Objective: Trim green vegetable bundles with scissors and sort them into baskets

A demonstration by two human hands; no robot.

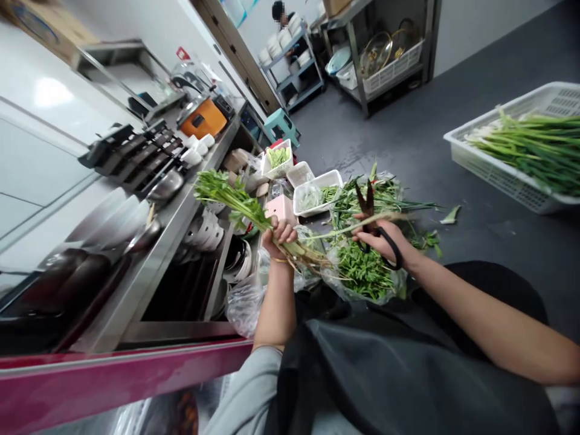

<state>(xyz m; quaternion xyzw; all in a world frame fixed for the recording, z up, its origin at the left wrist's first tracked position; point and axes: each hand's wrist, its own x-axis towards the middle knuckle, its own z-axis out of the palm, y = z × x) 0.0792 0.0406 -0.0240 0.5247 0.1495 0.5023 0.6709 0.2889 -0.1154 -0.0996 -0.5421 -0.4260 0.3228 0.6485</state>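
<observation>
My left hand (280,237) is wrapped round a bunch of leafy celery (242,205); the leaves point to the upper left and the pale root ends to the right. In my right hand (386,243) are dark scissors (366,196) with black handles, blades upward and slightly apart. A single pale stalk (339,232) lies across the right hand's fingers, beside the scissors. Below the hands, cut green leaves (362,266) fill a clear plastic bag. Just beyond the right hand spreads a heap of loose greens (353,202) on the floor.
A white crate (489,169) of green onions (530,142) stands at the right. Ahead are a pink box (281,208), white baskets (334,177) and a teal stool (281,125). A steel counter (149,260) runs along the left. Another person (294,45) is at the back by a rack.
</observation>
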